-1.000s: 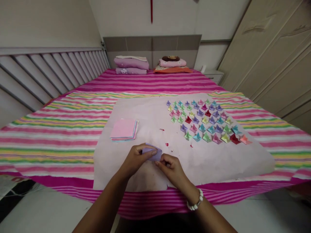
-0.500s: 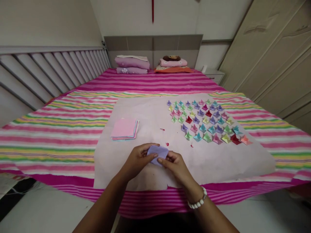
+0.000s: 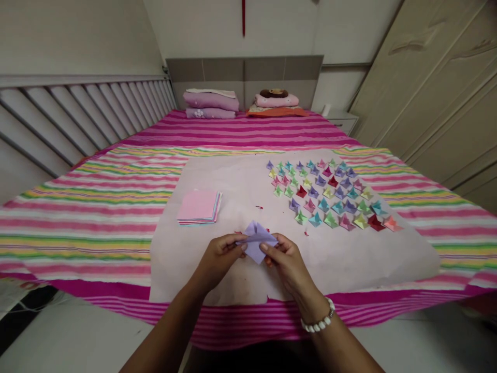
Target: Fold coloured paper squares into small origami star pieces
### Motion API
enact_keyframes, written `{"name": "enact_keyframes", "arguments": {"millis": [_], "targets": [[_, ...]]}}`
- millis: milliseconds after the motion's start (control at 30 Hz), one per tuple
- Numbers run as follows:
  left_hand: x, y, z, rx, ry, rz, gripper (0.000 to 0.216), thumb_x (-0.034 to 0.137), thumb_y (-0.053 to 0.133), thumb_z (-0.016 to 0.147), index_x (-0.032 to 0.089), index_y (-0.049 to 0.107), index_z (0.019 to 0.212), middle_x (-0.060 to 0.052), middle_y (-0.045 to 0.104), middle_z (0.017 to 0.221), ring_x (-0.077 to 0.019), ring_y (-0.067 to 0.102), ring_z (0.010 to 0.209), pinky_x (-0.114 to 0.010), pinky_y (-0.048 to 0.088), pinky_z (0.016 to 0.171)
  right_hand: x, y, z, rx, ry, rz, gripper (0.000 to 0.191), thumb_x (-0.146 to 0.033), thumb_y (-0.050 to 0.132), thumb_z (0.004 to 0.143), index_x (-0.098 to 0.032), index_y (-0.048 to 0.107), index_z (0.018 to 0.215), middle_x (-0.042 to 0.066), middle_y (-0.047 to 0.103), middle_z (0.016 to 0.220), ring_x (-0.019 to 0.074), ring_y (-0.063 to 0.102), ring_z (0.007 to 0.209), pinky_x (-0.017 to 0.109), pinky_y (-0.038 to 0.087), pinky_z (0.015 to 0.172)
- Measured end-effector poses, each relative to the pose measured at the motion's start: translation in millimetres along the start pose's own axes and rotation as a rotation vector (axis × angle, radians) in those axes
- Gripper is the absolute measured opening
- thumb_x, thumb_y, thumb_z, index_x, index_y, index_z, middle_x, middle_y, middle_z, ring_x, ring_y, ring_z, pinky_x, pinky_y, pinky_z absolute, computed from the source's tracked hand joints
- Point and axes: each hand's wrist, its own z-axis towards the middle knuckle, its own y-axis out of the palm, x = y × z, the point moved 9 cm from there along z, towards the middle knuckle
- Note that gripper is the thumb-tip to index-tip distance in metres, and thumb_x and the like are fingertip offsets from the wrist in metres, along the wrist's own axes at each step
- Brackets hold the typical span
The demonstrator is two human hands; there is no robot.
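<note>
A folded purple origami paper (image 3: 256,248) is held up over the near part of a large white sheet (image 3: 217,176). Its outline is diamond-like, with a raised peak and a crease across the middle. My left hand (image 3: 222,255) pinches its left corner between thumb and fingers. On the opposite corner my right hand (image 3: 285,259) is closed, thumb on the front face and fingers behind. A white bead bracelet (image 3: 319,322) circles my right wrist. To the left lies a stack of square coloured paper (image 3: 199,205), pink on top.
Several rows of small folded paper pieces (image 3: 331,219) in many colours cover the sheet's right side. Small red marks or scraps (image 3: 259,207) dot its middle. The sheet lies on a striped bed (image 3: 97,212); folded bedding (image 3: 212,103) sits by the headboard (image 3: 221,70).
The purple paper has gone from a flat, roughly four-sided shape to a diamond with a peak. My hands have moved slightly apart, and each now grips a side corner.
</note>
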Motion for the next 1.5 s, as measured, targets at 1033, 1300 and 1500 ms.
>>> {"name": "enact_keyframes", "arguments": {"millis": [1033, 1300, 1500], "targets": [[-5.2, -5.0, -3.3, 0.115, -0.096, -0.112, 0.019, 0.03, 0.075, 0.067, 0.016, 0.074, 0.079, -0.003, 0.068, 0.077, -0.0119, 0.058, 0.066, -0.025, 0.048, 0.063, -24.0, 9.7, -9.5, -0.202, -0.242, -0.14, 0.018, -0.021, 0.057, 0.079, -0.022, 0.074, 0.085, 0.001, 0.057, 0.08, 0.0124, 0.059, 0.057, 0.028, 0.048, 0.056], [-1.6, -3.3, -4.9, 0.104, -0.018, 0.006, 0.024, 0.023, 0.075, 0.067, 0.019, 0.073, 0.091, 0.002, 0.063, 0.065, -0.0088, 0.052, 0.056, -0.021, 0.044, 0.054, -32.3, 5.9, -10.2, -0.068, -0.263, -0.305, 0.01, -0.027, 0.075, 0.07, -0.021, 0.072, 0.077, 0.0, 0.06, 0.075, 0.008, 0.043, 0.05, 0.023, 0.036, 0.045], [10.0, -2.3, -7.9, 0.082, 0.051, 0.192, 0.033, 0.021, 0.072, 0.071, 0.021, 0.069, 0.105, -0.005, 0.07, 0.1, -0.0181, 0.062, 0.089, -0.032, 0.048, 0.081, -28.1, 5.1, -9.1, -0.076, -0.207, -0.258, 0.026, -0.024, 0.076, 0.068, -0.023, 0.07, 0.094, 0.002, 0.069, 0.081, 0.0153, 0.06, 0.067, 0.028, 0.048, 0.062]]}}
